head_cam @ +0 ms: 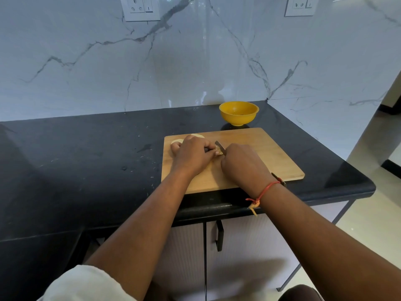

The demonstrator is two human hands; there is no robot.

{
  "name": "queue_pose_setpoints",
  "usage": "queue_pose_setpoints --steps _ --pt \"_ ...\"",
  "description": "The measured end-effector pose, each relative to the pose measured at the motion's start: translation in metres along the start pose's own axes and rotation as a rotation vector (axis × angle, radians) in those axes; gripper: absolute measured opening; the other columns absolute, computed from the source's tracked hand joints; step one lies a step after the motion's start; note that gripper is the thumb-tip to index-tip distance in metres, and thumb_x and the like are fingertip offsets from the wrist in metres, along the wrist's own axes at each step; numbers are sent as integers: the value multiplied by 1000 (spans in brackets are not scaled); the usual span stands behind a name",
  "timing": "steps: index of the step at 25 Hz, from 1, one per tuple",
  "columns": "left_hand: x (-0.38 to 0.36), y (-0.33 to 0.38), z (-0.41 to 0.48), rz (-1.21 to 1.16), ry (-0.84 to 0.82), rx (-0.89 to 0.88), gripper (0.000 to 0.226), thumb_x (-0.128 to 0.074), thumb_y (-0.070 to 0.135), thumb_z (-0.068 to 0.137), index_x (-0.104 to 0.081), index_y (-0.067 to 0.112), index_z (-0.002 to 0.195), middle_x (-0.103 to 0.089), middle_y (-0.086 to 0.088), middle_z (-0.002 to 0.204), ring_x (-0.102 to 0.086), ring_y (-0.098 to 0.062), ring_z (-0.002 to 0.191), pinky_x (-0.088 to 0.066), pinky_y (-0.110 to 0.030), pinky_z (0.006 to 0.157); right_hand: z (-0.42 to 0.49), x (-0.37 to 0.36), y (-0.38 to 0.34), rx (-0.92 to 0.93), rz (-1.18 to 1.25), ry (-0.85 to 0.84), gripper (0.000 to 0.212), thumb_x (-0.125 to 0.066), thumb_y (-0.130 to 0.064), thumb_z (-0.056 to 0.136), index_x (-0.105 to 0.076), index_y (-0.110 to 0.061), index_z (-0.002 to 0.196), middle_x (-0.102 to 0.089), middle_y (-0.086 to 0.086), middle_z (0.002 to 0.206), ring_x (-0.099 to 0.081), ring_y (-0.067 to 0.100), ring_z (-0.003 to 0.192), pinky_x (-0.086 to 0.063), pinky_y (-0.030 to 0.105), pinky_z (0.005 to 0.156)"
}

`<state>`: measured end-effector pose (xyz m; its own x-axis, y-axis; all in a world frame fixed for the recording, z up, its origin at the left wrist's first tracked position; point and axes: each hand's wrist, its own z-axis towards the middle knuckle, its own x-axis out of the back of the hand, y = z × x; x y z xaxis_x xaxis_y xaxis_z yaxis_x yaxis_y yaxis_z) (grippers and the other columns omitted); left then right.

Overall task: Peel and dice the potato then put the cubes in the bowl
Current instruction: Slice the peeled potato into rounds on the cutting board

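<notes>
Both hands work close together on the left half of a wooden cutting board (271,153). The left hand (193,156) lies knuckles-up with its fingers curled down, pinning a small pale potato piece (219,153) against the board; only a sliver of that piece shows past the fingertips. The right hand (242,162) is closed round the handle of a knife (221,146), and the handle itself is hidden inside the fist. The short grey blade slants up and to the left out of the fist, and its lower part is against the potato piece, just beside the left fingertips.

More of the potato lies on the board behind and to the left of the left hand. These pale potato slices (176,141) are largely covered by the hand, so their number cannot be told.

A yellow bowl (238,112) stands upright on the black counter (86,159), just beyond the far edge of the board and apart from it. The board sits near the counter's front edge, turned slightly askew.

A red thread (263,191) is tied round the right wrist, with a dark strap beside it. A light rolled sleeve (82,283) shows on the left arm. Behind the counter rises a white veined marble wall (195,61) with two socket plates (141,7) near the top. Below the counter hangs a cabinet door with a dark handle (219,235).
</notes>
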<state>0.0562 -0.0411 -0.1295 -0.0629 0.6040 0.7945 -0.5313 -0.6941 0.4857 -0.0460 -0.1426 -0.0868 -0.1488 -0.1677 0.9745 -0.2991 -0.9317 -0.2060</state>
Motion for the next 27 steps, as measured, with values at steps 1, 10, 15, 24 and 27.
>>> queue_pose_setpoints --steps 1,10,15,24,27 --pt "0 0 0 4 1 -2 18 -69 47 90 -78 35 101 -72 17 106 -52 -12 121 -27 -47 97 -3 1 0 -2 -3 -16 19 -44 -16 102 -62 -9 103 -59 5 92 -54 17 82 -45 28 71" --pt "-1 -1 0 8 1 1 24 -68 52 88 -77 36 104 -72 18 110 -52 -11 121 -29 -46 98 -37 1 14 -22 -33 -104 23 -53 -23 100 -62 -17 120 -64 6 103 -63 21 95 -54 37 90" --pt "1 -1 -2 2 -6 -12 24 -68 52 89 -77 37 105 -72 19 106 -52 -11 119 -29 -45 97 -45 -4 21 1 -21 48 22 -46 -27 101 -66 -23 110 -63 0 88 -61 16 80 -55 33 77" --pt "4 -1 -2 -20 -22 21 21 -69 47 90 -76 35 106 -71 16 109 -54 -12 120 -27 -46 99 -16 2 7 -38 31 84 26 -43 -24 101 -67 -16 108 -64 3 90 -58 17 80 -47 29 68" --pt "5 0 -3 -17 -16 12 20 -69 45 91 -76 35 107 -72 16 109 -54 -12 120 -27 -45 98 -8 0 2 -34 7 70 25 -43 -23 102 -66 -15 109 -63 3 91 -58 17 82 -49 29 71"
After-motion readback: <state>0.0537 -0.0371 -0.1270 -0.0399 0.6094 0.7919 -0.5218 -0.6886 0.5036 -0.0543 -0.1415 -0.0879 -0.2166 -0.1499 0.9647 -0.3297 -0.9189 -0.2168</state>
